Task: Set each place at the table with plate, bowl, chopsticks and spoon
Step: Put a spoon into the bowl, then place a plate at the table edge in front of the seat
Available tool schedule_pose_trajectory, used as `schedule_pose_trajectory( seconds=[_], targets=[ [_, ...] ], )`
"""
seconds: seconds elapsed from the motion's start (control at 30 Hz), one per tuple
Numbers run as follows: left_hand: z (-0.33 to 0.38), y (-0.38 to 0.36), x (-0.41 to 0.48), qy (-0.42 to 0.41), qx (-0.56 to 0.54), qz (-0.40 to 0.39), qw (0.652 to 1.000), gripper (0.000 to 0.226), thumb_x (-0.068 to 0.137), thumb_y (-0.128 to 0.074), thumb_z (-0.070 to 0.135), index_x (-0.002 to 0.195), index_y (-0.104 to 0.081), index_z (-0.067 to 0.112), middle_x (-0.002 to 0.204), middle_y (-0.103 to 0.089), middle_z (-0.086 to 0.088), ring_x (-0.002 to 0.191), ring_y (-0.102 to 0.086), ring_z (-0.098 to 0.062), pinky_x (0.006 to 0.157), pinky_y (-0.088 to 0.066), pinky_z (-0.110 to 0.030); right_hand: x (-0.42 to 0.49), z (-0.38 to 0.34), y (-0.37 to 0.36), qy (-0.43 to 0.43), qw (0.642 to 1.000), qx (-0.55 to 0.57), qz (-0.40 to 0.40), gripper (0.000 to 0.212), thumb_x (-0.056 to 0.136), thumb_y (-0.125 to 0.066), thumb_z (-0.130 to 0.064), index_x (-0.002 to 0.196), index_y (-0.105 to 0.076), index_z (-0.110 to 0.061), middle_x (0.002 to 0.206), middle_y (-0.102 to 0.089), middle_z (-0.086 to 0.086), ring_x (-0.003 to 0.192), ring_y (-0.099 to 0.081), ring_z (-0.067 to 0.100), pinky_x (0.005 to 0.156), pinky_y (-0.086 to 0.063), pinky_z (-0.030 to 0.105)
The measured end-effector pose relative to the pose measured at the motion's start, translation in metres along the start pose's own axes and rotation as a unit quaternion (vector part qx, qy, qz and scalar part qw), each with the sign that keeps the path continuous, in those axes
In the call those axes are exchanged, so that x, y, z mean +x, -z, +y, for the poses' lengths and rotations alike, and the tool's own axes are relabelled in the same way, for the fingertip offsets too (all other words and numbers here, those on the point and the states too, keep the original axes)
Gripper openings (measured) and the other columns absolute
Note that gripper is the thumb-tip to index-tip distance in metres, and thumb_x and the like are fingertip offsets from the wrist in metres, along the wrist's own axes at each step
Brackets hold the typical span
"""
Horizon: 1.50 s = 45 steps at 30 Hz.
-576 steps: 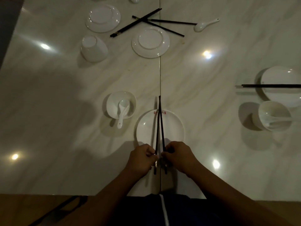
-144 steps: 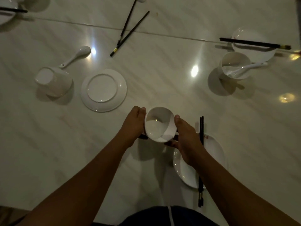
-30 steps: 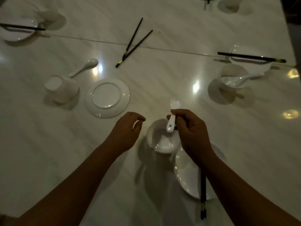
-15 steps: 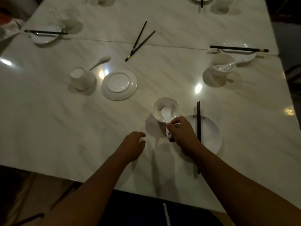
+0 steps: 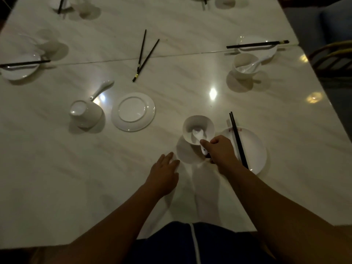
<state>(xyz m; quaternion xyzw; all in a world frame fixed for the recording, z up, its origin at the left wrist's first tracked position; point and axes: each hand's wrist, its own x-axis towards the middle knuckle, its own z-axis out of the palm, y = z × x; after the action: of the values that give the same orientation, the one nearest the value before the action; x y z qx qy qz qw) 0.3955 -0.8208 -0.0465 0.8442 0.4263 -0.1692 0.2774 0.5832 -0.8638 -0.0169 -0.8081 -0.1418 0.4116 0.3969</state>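
Head view. The white glazed ceramic spoon (image 5: 199, 137) lies with its scoop in the small white ceramic bowl (image 5: 198, 128) and its handle sloping out over the near rim, where the right hand (image 5: 222, 149) pinches it between thumb and fingers (image 5: 204, 143). Judged by its look, the spoon is light, rigid, smooth and brittle; the handle near its end is the natural hold, and it wants setting down gently, since glaze on glaze may slide. The left hand (image 5: 164, 173) lies flat on the pale marble-patterned desk (image 5: 66, 178), fingers loosely spread and holding nothing. Just right of the bowl, a round white plate (image 5: 253, 149) carries a pair of black chopsticks (image 5: 238, 139) laid side by side across it. Farther left lie an unset group: a white plate turned face down (image 5: 133, 111), an upturned white bowl (image 5: 85, 113), a loose white spoon (image 5: 102, 88) and splayed black chopsticks (image 5: 145, 54). Other places lie at the desk's edges.
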Motion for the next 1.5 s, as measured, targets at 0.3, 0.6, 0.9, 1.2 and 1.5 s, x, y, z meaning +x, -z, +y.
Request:
schedule_pose_trajectory(
  seconds=[0.3, 0.6, 0.9, 1.2, 1.5],
  targets=[
    [-0.01, 0.007, -0.001, -0.014, -0.029, -0.018, 0.999, 0.049, 0.095, -0.044, 0.036, 0.142, -0.037, 0.025, 0.158, -0.017, -0.002, 0.146, -0.013, -0.023, 0.118, -0.018, -0.04, -0.018, 0.007, 0.004, 0.034, 0.999, -0.03, 0.027, 0.028, 0.084, -0.067, -0.038, 0.082, -0.055, -0.013, 0.08, -0.062, 0.006, 0.071, -0.061, 0.019, 0.06, -0.048, 0.028],
    [-0.014, 0.022, -0.051, 0.0, -0.121, 0.072, 0.99, 0.037, 0.095, -0.05, 0.032, 0.13, -0.051, 0.02, 0.133, -0.053, -0.001, 0.122, -0.05, -0.017, 0.102, -0.036, -0.026, -0.089, 0.013, -0.006, 0.292, 0.937, -0.184, -0.061, 0.022, 0.09, -0.06, -0.025, 0.111, -0.06, -0.018, 0.098, -0.056, -0.012, 0.082, -0.052, -0.002, 0.071, -0.041, 0.01],
    [-0.065, 0.044, -0.089, 0.051, -0.174, 0.134, 0.974, 0.031, 0.095, -0.051, 0.027, 0.124, -0.056, 0.018, 0.127, -0.058, 0.0, 0.117, -0.052, -0.013, 0.094, -0.033, -0.017, -0.089, 0.005, -0.078, 0.293, 0.894, -0.288, -0.179, 0.03, 0.091, -0.058, -0.031, 0.12, -0.059, -0.022, 0.119, -0.063, -0.005, 0.096, -0.048, 0.0, 0.083, -0.034, 0.016],
    [-0.188, 0.116, -0.033, 0.059, -0.199, 0.113, 0.972, 0.033, 0.094, -0.052, 0.027, 0.127, -0.054, 0.019, 0.13, -0.055, -0.002, 0.118, -0.05, -0.015, 0.089, -0.03, -0.016, -0.002, -0.075, -0.194, 0.235, 0.931, -0.275, -0.059, 0.044, 0.085, -0.065, -0.021, 0.127, -0.056, -0.01, 0.13, -0.055, 0.014, 0.123, -0.05, 0.028, 0.104, -0.032, 0.028],
    [-0.232, 0.157, 0.078, -0.002, -0.195, 0.03, 0.98, 0.053, 0.092, -0.055, 0.029, 0.14, -0.037, 0.018, 0.138, -0.042, -0.015, 0.126, -0.045, -0.028, 0.106, -0.033, -0.035, 0.087, -0.117, -0.266, 0.063, 0.929, -0.361, 0.048, 0.068, 0.087, -0.053, -0.043, 0.146, -0.027, -0.02, 0.152, -0.029, 0.007, 0.137, -0.027, 0.036, 0.108, -0.027, 0.048]
  ],
)
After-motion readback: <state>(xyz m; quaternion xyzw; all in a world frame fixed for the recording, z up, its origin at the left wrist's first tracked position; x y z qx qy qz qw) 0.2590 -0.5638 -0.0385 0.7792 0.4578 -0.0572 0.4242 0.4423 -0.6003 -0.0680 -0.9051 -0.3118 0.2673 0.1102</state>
